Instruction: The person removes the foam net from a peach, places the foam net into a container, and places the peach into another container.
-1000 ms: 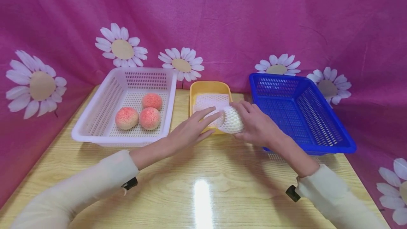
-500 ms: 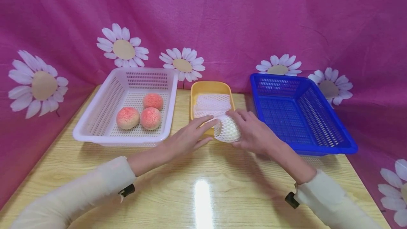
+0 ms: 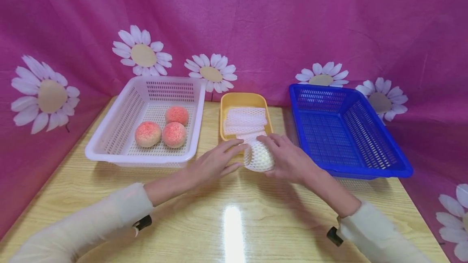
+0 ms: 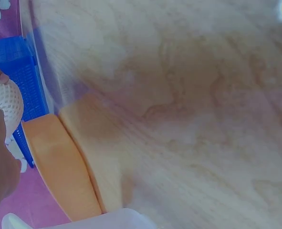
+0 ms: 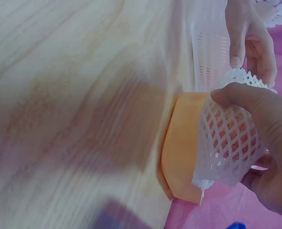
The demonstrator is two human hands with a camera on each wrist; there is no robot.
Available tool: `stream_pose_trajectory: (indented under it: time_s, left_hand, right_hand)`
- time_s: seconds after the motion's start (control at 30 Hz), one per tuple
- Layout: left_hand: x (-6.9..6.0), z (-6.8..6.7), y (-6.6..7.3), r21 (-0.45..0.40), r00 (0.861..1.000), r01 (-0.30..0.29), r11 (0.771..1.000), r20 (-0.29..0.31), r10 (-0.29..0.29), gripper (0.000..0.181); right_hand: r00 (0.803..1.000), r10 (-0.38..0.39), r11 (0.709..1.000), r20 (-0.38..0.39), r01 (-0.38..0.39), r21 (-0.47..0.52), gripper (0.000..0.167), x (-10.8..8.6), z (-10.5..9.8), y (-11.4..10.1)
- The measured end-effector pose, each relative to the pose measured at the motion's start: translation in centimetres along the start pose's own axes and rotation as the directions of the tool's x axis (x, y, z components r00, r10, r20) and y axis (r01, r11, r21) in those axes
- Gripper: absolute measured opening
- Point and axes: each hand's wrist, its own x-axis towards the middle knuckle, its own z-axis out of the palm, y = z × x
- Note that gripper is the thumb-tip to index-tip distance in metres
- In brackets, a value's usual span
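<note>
In the head view, a peach in a white foam net sleeve hangs just in front of the yellow tray. My right hand grips it from the right, fingers on top and thumb below. Reddish peach skin shows through the mesh in the right wrist view. My left hand is at the sleeve's open left end, its fingers fairly straight and their tips at the rim. More flattened foam nets lie in the yellow tray. Three peaches sit in the white basket at left.
A blue basket with nothing in it stands to the right. The light wooden table spreads in front, with a glare spot. Behind hangs a magenta cloth printed with white daisies.
Both hands have come down and nearer with the net-wrapped peach, from over the yellow tray to its front edge. The nets in the tray are now less covered.
</note>
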Motion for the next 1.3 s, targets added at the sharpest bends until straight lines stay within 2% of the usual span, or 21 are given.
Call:
stream_pose_trajectory:
  time_s: [0.4, 0.67, 0.9, 1.13, 1.3]
  left_hand:
    - [-1.0, 0.5, -0.2, -0.004, 0.999, -0.040, 0.999, 0.003, 0.040, 0.049]
    - [-1.6, 0.9, -0.1, -0.067, 0.999, -0.024, 0.997, 0.019, 0.025, 0.048]
    - [-2.3, 1.2, -0.2, -0.062, 1.000, -0.017, 0.998, 0.015, 0.018, 0.048]
    - [-3.0, 1.2, -0.2, -0.060, 0.999, -0.002, 0.998, 0.040, 0.004, 0.048]
    - [-3.0, 1.2, -0.2, -0.070, 0.998, 0.013, 0.997, 0.061, -0.009, 0.047]
  right_hand:
    - [1.000, -0.009, 1.000, 0.030, 0.010, -0.020, 0.094, -0.5, 1.8, -0.6]
    - [1.000, -0.020, 1.000, 0.021, 0.020, -0.006, 0.089, -0.8, 2.7, -0.7]
    - [0.999, -0.017, 1.000, 0.042, 0.017, 0.013, 0.089, -0.8, 3.5, -0.7]
    - [0.997, -0.041, 0.999, 0.071, 0.040, 0.014, 0.089, -0.4, 4.1, -0.8]
    - [0.996, -0.029, 0.999, 0.086, 0.028, 0.015, 0.089, -0.3, 4.4, -0.9]
